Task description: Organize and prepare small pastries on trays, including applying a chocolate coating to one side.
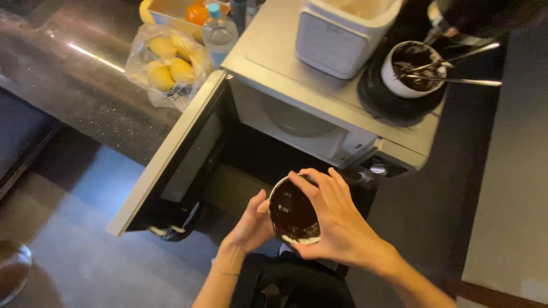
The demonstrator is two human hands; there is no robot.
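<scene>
A white mug filled with dark brown batter is held in front of the open microwave oven. My left hand cups the mug's left side from below. My right hand wraps over its right side and rim. The microwave door swings out to the left, and the glass turntable inside carries nothing. On top of the microwave a second white mug of dark batter rests on a black plate, with two metal utensils sticking out to the right.
A white boxy container sits on the microwave's top at the back. On the dark countertop to the left are a clear bag of yellow fruit, a plastic bottle and a box with an orange fruit.
</scene>
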